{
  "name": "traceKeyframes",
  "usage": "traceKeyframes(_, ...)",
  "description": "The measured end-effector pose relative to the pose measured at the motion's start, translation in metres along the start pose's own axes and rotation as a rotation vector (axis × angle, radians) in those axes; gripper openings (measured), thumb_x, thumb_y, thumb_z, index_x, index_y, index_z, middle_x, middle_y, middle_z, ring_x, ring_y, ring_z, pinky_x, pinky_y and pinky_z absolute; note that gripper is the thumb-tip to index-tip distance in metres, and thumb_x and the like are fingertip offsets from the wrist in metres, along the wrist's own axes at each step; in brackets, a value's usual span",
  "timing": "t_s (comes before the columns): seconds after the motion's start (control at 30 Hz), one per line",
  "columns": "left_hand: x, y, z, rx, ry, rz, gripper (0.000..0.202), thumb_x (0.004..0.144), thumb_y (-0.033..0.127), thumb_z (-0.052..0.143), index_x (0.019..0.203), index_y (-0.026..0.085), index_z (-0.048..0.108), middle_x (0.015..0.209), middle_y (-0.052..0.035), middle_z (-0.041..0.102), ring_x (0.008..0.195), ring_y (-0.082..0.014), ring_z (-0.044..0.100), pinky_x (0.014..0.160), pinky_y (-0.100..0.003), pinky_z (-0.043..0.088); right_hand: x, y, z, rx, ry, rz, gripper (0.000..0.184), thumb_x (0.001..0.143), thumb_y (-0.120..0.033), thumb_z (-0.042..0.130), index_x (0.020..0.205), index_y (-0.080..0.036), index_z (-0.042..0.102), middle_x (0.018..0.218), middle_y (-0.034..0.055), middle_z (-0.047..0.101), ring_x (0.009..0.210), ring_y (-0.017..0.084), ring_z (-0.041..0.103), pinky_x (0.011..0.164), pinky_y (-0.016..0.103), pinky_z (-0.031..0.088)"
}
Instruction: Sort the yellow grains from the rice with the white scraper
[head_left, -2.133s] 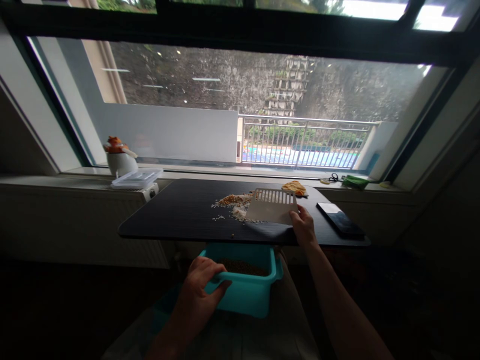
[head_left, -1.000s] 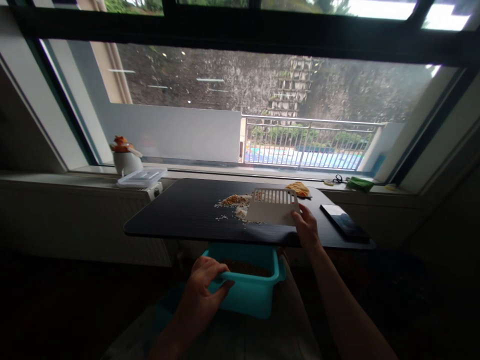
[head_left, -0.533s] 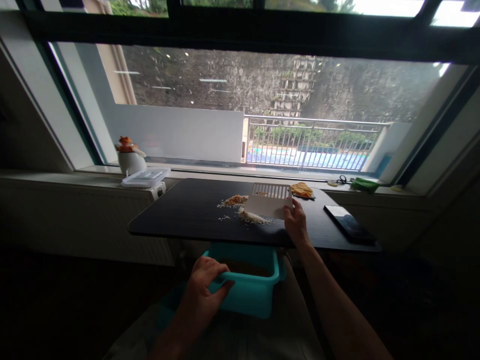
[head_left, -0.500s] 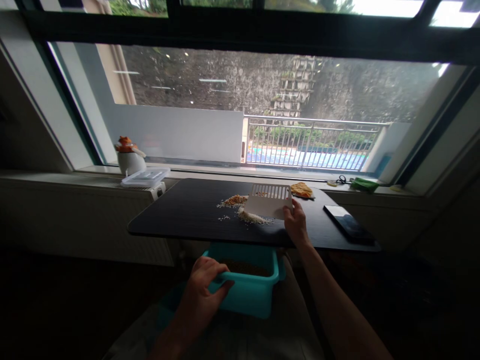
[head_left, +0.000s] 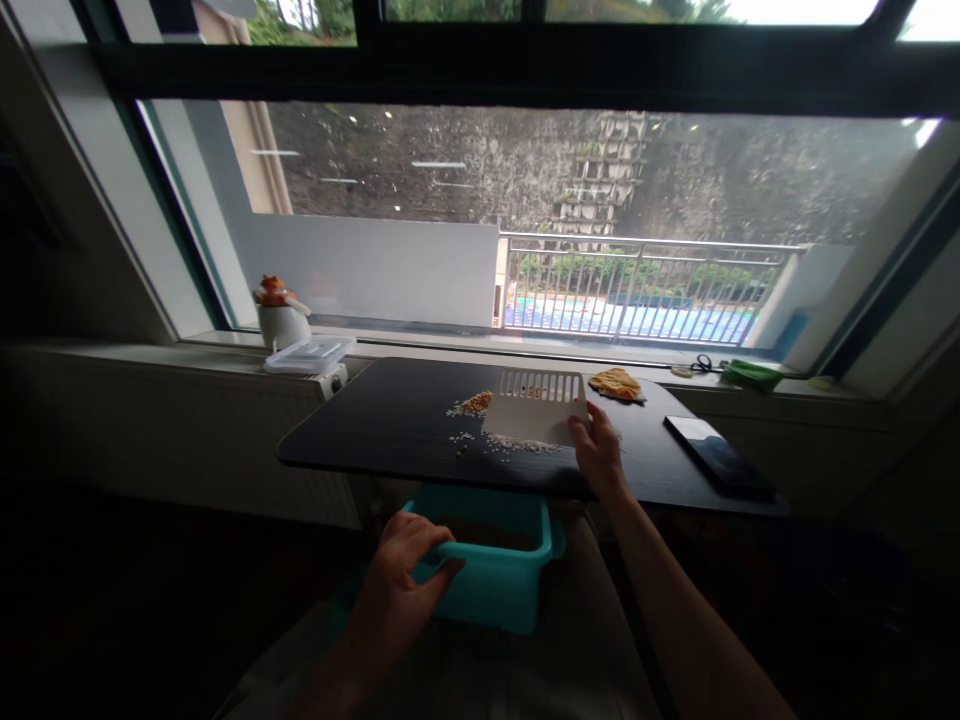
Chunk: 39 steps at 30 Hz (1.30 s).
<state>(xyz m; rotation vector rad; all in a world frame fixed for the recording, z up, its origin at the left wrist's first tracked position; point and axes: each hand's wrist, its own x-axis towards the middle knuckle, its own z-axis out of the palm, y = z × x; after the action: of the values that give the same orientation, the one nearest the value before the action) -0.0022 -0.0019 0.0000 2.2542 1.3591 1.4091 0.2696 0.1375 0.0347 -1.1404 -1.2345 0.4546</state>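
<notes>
My right hand grips the near right corner of a white slotted scraper, tilted over the black tabletop. Its row of slots runs along the far edge, and orange-brown kernels show through them and to its left. White rice-like grains lie scattered along its near edge. Below the table's front edge, my left hand is closed over the near left rim of a teal plastic tub. Brown matter fills part of the tub; its kind is too dark to tell.
A folded yellow cloth and a dark tablet lie at the table's right. On the sill stand a white pot, a clear plastic lid, scissors and a green cloth. A radiator is at left.
The scraper has shifted slightly toward me over the grains, and the white heap is now flatter and more spread. My left hand stays on the tub. The view has turned a little left.
</notes>
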Motion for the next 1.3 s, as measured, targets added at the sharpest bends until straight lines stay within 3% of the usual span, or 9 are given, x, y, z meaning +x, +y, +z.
traceKeyframes(0.27,-0.007,-0.010,-0.045,0.123,0.046,-0.015,0.008,0.078,0.019,0.064,0.084,0.024,0.067,0.078,-0.0004,0.068,0.080,-0.0227,0.062,0.076,-0.038,0.052,-0.026,-0.018,0.034,0.063,-0.168,0.037,0.054,0.074,-0.047,0.056,0.118,-0.016,0.057,0.090,0.0082,0.071,0.077,0.023,0.065,0.071,0.037,0.051)
traceKeyframes(0.47,-0.008,-0.017,-0.053,0.177,0.070,-0.002,0.010,0.076,0.017,0.063,0.083,0.024,0.066,0.077,0.0000,0.068,0.078,-0.0223,0.062,0.076,-0.038,0.053,-0.035,-0.021,0.045,0.076,-0.240,0.031,0.049,0.074,-0.045,0.057,0.116,-0.018,0.059,0.091,0.0064,0.071,0.080,0.023,0.065,0.073,0.036,0.051)
traceKeyframes(0.6,-0.008,-0.017,-0.051,0.175,0.068,-0.002,0.009,0.077,0.019,0.063,0.084,0.024,0.066,0.078,0.0000,0.068,0.080,-0.0229,0.063,0.076,-0.038,0.052,-0.034,-0.022,0.040,0.118,-0.236,0.057,0.048,0.074,-0.044,0.058,0.114,-0.018,0.060,0.088,0.0059,0.071,0.079,0.023,0.065,0.072,0.035,0.051)
traceKeyframes(0.73,-0.008,-0.015,-0.049,0.171,0.068,-0.004,0.007,0.078,0.021,0.063,0.084,0.024,0.066,0.078,-0.0006,0.069,0.079,-0.0231,0.063,0.076,-0.037,0.052,-0.027,-0.021,0.030,0.133,-0.083,0.085,0.049,0.073,-0.045,0.059,0.114,-0.017,0.058,0.084,0.0063,0.071,0.076,0.024,0.065,0.071,0.037,0.051)
traceKeyframes(0.9,-0.007,-0.012,-0.048,0.138,0.050,-0.011,0.004,0.080,0.025,0.066,0.083,0.024,0.067,0.077,-0.0001,0.067,0.078,-0.0231,0.062,0.075,-0.037,0.053,-0.014,-0.017,-0.004,0.116,0.093,0.138,0.046,0.066,-0.046,0.063,0.101,-0.018,0.056,0.083,0.0078,0.072,0.076,0.025,0.068,0.071,0.039,0.052)
traceKeyframes(1.03,-0.007,-0.013,-0.040,0.107,0.044,-0.015,0.005,0.080,0.028,0.068,0.084,0.025,0.067,0.077,0.0000,0.067,0.078,-0.0234,0.062,0.074,-0.038,0.053,-0.025,-0.018,-0.024,0.016,0.082,0.111,0.045,0.070,-0.047,0.064,0.103,-0.017,0.057,0.084,0.0090,0.073,0.074,0.025,0.068,0.069,0.038,0.053)
traceKeyframes(1.13,-0.008,-0.016,-0.032,0.100,0.045,-0.003,0.006,0.081,0.030,0.068,0.085,0.024,0.067,0.077,-0.0005,0.066,0.078,-0.0234,0.063,0.074,-0.038,0.054,-0.050,-0.023,-0.010,-0.095,-0.003,0.010,0.035,0.078,-0.046,0.058,0.099,-0.018,0.061,0.085,0.0092,0.073,0.075,0.024,0.068,0.069,0.035,0.051)
traceKeyframes(1.2,-0.010,-0.019,-0.029,0.104,0.057,0.012,0.009,0.082,0.031,0.067,0.085,0.023,0.068,0.078,-0.0012,0.067,0.079,-0.0234,0.063,0.073,-0.038,0.055,-0.068,-0.027,0.011,-0.113,-0.102,-0.055,0.029,0.082,-0.041,0.054,0.100,-0.020,0.062,0.088,0.0077,0.073,0.077,0.023,0.068,0.070,0.032,0.050)
traceKeyframes(1.3,-0.012,-0.021,-0.029,0.119,0.073,0.029,0.013,0.082,0.035,0.067,0.086,0.023,0.069,0.080,-0.0022,0.068,0.079,-0.0232,0.064,0.070,-0.036,0.056,-0.086,-0.032,0.042,-0.181,-0.252,-0.134,0.022,0.087,-0.035,0.047,0.094,-0.021,0.062,0.076,0.0038,0.070,0.068,0.020,0.065,0.061,0.027,0.046)
